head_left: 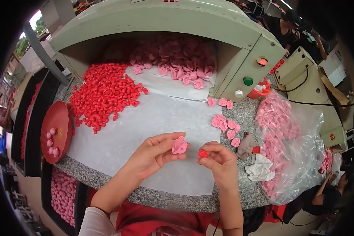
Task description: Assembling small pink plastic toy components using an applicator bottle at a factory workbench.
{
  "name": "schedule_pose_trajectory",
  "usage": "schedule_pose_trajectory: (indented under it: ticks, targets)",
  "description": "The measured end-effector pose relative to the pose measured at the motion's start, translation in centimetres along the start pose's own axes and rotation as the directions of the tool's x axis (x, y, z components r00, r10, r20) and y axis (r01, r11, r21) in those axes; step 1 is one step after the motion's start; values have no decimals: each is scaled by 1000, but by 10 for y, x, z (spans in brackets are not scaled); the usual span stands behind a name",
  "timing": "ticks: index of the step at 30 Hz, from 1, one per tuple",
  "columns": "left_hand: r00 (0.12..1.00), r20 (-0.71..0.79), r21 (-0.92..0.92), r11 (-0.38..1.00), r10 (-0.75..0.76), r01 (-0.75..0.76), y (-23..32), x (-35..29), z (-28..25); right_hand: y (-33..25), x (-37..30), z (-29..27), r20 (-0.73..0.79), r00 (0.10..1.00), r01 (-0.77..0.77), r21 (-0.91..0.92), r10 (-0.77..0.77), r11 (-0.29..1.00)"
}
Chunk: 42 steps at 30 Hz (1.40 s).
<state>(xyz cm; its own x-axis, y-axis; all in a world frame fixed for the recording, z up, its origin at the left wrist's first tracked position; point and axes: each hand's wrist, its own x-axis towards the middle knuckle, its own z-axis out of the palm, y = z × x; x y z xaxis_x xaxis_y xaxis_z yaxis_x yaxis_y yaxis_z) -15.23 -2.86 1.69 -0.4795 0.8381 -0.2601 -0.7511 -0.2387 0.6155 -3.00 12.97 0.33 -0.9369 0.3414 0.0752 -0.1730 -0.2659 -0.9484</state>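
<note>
My left hand (158, 152) is closed on a pink flower-shaped piece (179, 145), its cupped, ruffled side facing up. Just to its right, my right hand (220, 159) pinches a small red piece (202, 153) between thumb and fingers. The two pieces are close together but apart, above a white sheet (157, 118) on the speckled stone counter. A large heap of small, glossy red pieces (102, 90) lies at the left of the sheet. Several loose pink flower pieces (224, 124) sit on the counter beyond my right hand.
A pale green machine housing (157, 21) arches over a heap of pink flowers (181, 63). At left stand a red bowl (59, 129) with pink balls and a black crate of pink pieces (63, 192). A clear plastic bag (303, 149) fills the right side. Other people work at far right.
</note>
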Motion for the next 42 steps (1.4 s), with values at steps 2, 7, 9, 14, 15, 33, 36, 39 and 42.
schedule_pose_trajectory:
  ticks: [2, 7, 9, 14, 15, 33, 36, 39, 42]
  targets:
    - [999, 30, -14, 999, -39, 39, -4, -1, -2, -11, -4, 8, -95, 995, -39, 37, 42, 999]
    - [993, 115, 132, 991, -27, 12, -8, -3, -10, -11, -6, 5, -127, 992, -27, 8, 28, 1000]
    - [997, 71, 213, 977, -29, 14, -11, -2, -8, -8, -6, 9, -142, 990, -18, 2, 18, 1000]
    - [997, 0, 383, 920, 82, -76, -19, 0, -5, -2, -5, 15, -121, 991, -63, 16, 65, 998]
    - [997, -10, 376, 924, 80, -70, -15, -2, -1, -1, -6, 15, -125, 990, -68, 14, 69, 998]
    - [922, 110, 536, 759, 371, -370, -35, -2, -2, -11, -13, 19, 46, 994, 106, -363, -96, 926]
    - [967, 99, 412, 875, 234, -254, -39, 0, -11, -9, -13, 18, -26, 999, 21, -313, -30, 950]
    - [991, 77, 312, 942, 107, -126, -38, 0, -11, -7, -14, 14, -63, 989, -142, -162, 134, 977]
    - [996, 67, 261, 963, 52, -68, -31, -1, -4, -7, -15, 14, -56, 996, -83, -186, 74, 979]
